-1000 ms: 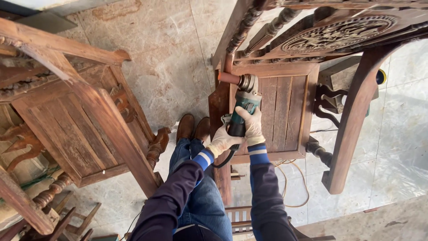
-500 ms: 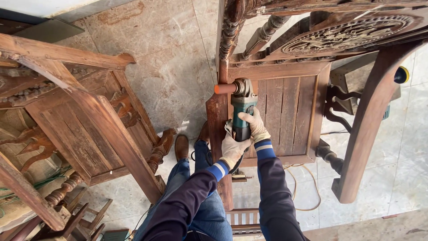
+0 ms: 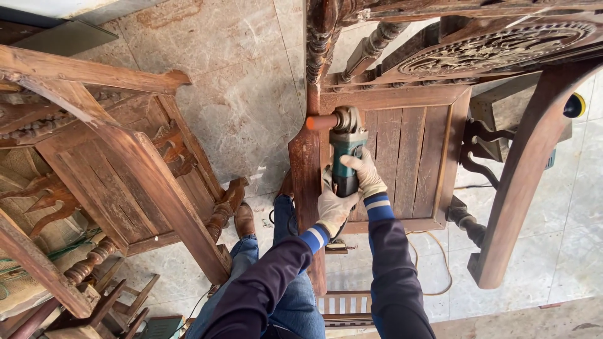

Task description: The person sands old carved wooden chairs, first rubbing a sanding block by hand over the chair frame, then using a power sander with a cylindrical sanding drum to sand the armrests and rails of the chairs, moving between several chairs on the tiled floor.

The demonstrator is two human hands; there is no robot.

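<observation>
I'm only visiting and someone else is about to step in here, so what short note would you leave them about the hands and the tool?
Left hand: gloved, gripping the rear of the green angle grinder.
Right hand: gloved, on top of the grinder body.
Grinder head rests against the upright wooden post of the carved chair; its orange side handle sticks out, unheld.
Done: cannot tell how much of the post is sanded.
Left: cannot tell; another wooden chair stands to the left.

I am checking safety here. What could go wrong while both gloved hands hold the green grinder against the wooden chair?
The yellow cord lies looped on the floor near the person's legs and could trip them. The left hand and right hand hold the grinder close to the chair frame; a kick might jerk it.
</observation>
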